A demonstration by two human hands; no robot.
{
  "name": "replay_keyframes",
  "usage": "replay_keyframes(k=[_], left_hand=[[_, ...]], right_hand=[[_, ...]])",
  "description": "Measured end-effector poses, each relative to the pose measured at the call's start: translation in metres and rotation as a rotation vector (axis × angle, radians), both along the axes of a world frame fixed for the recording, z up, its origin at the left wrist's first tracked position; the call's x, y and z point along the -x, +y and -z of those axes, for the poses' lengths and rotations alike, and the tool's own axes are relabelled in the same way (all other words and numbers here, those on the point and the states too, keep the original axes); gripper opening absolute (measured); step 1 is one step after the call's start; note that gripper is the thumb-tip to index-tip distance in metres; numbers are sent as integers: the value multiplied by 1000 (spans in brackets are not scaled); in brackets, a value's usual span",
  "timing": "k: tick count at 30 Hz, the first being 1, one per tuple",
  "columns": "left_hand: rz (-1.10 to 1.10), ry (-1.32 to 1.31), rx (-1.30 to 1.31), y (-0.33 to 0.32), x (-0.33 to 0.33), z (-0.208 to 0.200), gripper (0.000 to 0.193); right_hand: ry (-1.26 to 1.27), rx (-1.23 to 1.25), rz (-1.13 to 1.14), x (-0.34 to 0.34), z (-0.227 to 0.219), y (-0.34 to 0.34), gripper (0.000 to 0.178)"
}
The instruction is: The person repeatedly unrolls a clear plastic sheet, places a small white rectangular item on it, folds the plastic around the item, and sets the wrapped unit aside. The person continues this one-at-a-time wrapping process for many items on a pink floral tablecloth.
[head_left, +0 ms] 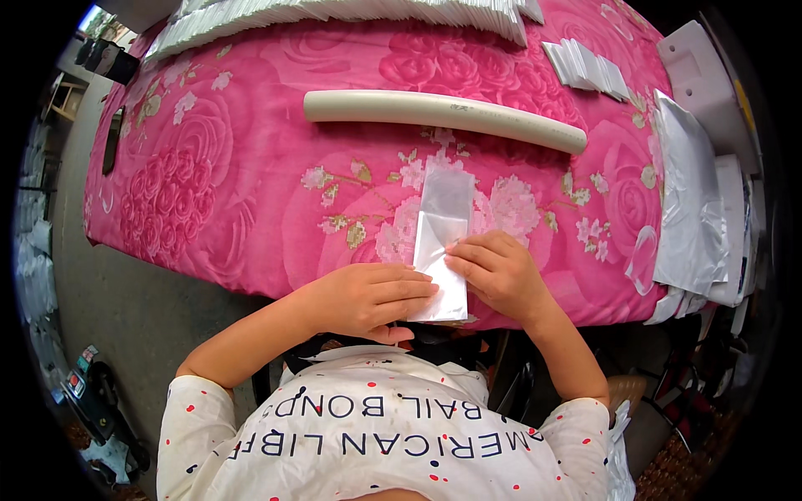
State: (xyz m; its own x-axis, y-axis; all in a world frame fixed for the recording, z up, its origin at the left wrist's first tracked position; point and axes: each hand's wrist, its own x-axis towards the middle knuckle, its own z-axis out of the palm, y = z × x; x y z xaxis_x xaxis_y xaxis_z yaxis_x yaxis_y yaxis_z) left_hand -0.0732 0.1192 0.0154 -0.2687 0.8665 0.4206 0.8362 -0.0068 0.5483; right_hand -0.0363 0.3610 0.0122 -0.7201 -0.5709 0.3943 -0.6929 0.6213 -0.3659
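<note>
A narrow folded strip of thin plastic film (pixel 445 194) lies lengthwise in front of me at the table's near edge. Its far part is translucent and its near part looks whiter, with creases across the middle. My left hand (pixel 368 294) rests flat on the strip's left side, fingers stretched out toward the right. On the other side, my right hand (pixel 499 271) has bent fingers closed at the film's right edge by the crease; the fingertips partly hide what they pinch. A long cream plastic pipe (pixel 443 115) lies crosswise beyond the strip.
The pink flowered cloth (pixel 276 200) covers the table. Long stacks of folded white film (pixel 351 12) line the far edge, with a smaller fanned stack (pixel 585 69) at far right. A pile of silvery sheets (pixel 692 200) and a white foam box (pixel 697 71) stand right. A phone (pixel 113 140) lies left.
</note>
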Motion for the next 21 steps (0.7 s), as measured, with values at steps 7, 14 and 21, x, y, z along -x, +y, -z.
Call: replay_keyframes(k=[7,14,21], left_hand=[[-121,284,111,-1,-9,21,39],[-147,226,98,1,-10,19,38],[-160,229,119,0,-10,21,36]], right_hand=[[-10,77,115,-22,3,-11,32],[19,94,132,-33,9,-8,23],[25,112,157,-35,12,-10,22]])
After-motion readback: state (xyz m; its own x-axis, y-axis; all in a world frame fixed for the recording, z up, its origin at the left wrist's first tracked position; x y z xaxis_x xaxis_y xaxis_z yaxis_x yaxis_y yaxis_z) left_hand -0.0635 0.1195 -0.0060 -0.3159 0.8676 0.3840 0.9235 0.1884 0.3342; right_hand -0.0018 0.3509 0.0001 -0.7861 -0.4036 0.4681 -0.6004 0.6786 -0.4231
